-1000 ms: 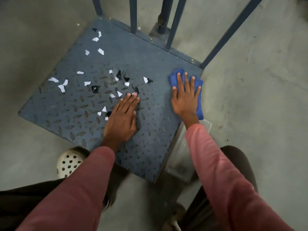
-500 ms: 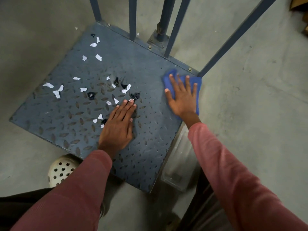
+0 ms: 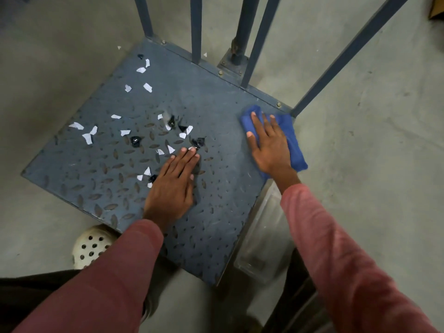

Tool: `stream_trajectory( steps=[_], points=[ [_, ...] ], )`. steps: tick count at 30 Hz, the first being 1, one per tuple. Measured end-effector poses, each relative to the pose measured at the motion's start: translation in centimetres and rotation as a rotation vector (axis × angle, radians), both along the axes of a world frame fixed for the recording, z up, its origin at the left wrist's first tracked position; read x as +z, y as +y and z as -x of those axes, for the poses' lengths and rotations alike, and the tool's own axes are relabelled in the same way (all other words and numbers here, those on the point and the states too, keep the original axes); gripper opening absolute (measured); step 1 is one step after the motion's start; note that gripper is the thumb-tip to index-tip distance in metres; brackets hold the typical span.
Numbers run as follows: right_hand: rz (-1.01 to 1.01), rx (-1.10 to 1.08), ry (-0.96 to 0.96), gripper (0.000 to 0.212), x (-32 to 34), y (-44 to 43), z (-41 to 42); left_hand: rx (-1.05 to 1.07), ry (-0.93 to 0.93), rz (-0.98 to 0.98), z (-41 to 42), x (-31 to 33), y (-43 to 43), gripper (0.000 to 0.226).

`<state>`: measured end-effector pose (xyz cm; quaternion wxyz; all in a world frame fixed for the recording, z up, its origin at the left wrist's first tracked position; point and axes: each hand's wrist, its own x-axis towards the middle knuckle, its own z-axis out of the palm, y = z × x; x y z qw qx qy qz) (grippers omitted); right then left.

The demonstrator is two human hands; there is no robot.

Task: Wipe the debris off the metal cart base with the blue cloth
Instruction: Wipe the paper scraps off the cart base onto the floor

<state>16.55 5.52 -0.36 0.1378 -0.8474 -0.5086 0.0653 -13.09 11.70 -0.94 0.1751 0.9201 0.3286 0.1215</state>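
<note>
The metal cart base [image 3: 216, 212] is a dark blue tread plate lying on the floor. White and black scraps of debris [image 3: 134, 140] are scattered over its left and middle parts. My right hand [image 3: 269, 145] presses flat on the blue cloth [image 3: 292, 140] at the plate's right corner, fingers spread. Flat on the plate near its middle rests my left hand [image 3: 173, 186], fingertips touching a few scraps, holding nothing.
Blue metal bars [image 3: 249, 37] of the cart frame rise along the plate's far edge. A clear plastic container [image 3: 262, 236] sits on the concrete floor beside the plate's right edge. A white perforated shoe [image 3: 91, 246] is at the near left.
My right hand has slid the blue cloth slightly left along the plate's far right corner. The left hand stays pressed in place. The view has shifted a little.
</note>
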Motion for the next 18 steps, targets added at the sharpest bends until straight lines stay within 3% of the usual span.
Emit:
stream_trajectory(
  steps=[2, 9, 11, 15, 18],
  points=[
    [-0.001, -0.193, 0.005, 0.059, -0.3, -1.3, 2.2, 0.000, 0.007, 0.001, 0.0, 0.1, 0.0, 0.056],
    [-0.008, -0.503, 0.109, 0.056, 0.2, 4.3, 2.9, 0.014, 0.010, 0.013, -0.1, 0.1, -0.2, 0.056],
    [0.049, -0.355, 0.120, 0.057, 0.7, 7.1, 2.7, 0.008, -0.001, -0.001, 0.0, -0.1, -0.1, 0.056],
    [0.027, 0.142, 0.098, 0.060, 1.1, 8.4, 2.8, 0.006, -0.012, -0.020, -0.1, -0.4, 0.0, 0.056],
    [-0.026, 0.036, 0.025, 0.060, 0.3, 3.6, 2.1, 0.009, -0.003, -0.007, -0.1, -0.3, 0.0, 0.056]
  ],
)
